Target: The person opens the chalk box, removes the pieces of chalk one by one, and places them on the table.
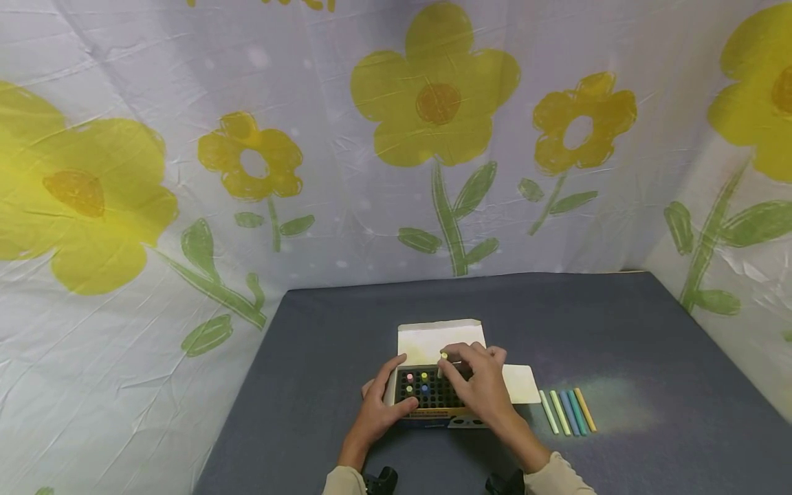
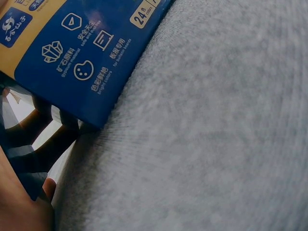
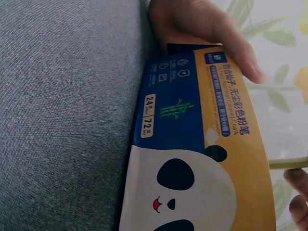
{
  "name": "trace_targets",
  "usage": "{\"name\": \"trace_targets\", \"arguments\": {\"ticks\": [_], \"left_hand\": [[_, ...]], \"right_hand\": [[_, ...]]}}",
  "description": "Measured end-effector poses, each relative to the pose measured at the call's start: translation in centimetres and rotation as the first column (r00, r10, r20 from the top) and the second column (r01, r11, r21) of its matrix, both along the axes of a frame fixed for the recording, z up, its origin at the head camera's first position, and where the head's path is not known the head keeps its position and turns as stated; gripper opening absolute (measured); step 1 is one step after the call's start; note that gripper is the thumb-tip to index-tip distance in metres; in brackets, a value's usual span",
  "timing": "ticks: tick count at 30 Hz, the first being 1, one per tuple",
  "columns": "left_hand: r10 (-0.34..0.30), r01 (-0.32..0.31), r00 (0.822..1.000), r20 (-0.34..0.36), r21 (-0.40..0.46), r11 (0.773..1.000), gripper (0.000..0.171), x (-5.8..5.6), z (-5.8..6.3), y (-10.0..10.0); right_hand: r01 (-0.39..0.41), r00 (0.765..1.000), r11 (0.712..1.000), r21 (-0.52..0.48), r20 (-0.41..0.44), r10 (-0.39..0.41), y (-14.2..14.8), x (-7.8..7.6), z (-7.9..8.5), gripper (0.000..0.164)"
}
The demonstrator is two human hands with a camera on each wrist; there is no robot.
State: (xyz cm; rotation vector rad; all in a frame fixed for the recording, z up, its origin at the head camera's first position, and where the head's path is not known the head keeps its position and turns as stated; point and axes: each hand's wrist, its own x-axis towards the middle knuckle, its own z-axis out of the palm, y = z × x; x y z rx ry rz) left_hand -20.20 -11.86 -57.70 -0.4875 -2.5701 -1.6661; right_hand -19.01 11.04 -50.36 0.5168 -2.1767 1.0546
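Observation:
An opened box of coloured chalk (image 1: 430, 414) lies on the table, its printed panda front (image 3: 192, 183) showing in the right wrist view. Inside is a black insert with rows of holes, where several chalk sticks show pink, yellow and blue ends. My left hand (image 1: 380, 409) grips the box's left end, thumb on the front edge and fingers around the side. Between thumb and fingertips my right hand (image 1: 485, 385) pinches a pale yellow-green chalk stick (image 3: 284, 164), held upright over the insert with its lower end at the holes.
The white lid (image 1: 436, 338) is folded back behind the box, and a white side flap (image 1: 522, 383) sticks out to its right. Several loose chalk sticks (image 1: 570, 412) lie side by side on the dark table (image 1: 668, 412) further right. A flower-printed cloth (image 1: 346, 227) hangs behind.

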Motion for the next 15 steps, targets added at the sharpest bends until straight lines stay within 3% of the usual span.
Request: {"name": "trace_targets", "arguments": {"ticks": [9,15], "left_hand": [[0.002,-0.002,1.000,0.020,0.004,1.000,0.078,-0.1,0.0,0.0],[0.012,-0.012,1.000,0.023,0.006,1.000,0.079,0.0,0.0,0.0]], "right_hand": [[-0.019,0.997,0.995,-0.096,-0.073,0.012,1.6,-0.4,0.3,0.025],[-0.020,0.997,0.988,-0.150,-0.077,0.009,3.2,-0.6,0.4,0.023]]}}
